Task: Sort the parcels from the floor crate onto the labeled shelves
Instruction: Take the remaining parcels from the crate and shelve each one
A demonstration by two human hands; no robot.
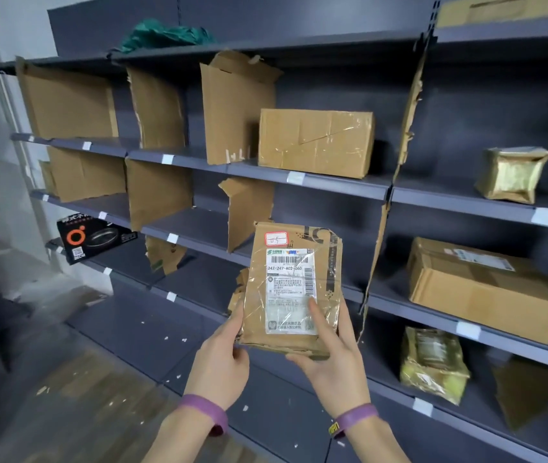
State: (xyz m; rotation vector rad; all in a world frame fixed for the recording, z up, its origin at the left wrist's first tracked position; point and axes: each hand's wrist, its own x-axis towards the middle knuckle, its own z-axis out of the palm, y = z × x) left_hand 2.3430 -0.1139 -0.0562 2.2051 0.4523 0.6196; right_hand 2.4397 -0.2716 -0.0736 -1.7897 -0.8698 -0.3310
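Observation:
A flat, crumpled cardboard parcel (291, 289) with a white shipping label and a small red-edged sticker is held upright in front of the dark grey shelves (339, 183). My left hand (220, 362) grips its lower left corner. My right hand (332, 359) grips its lower right edge, thumb lying across the label. The shelf edges carry small white label tags (296, 177). The floor crate is out of view.
Torn cardboard dividers (235, 105) split the shelves into bays. A taped brown box (316, 142) sits on an upper shelf, a gold-wrapped parcel (513, 173) and a large brown box (486, 289) to the right, a yellow packet (433, 362) lower, a black box (95, 238) at left.

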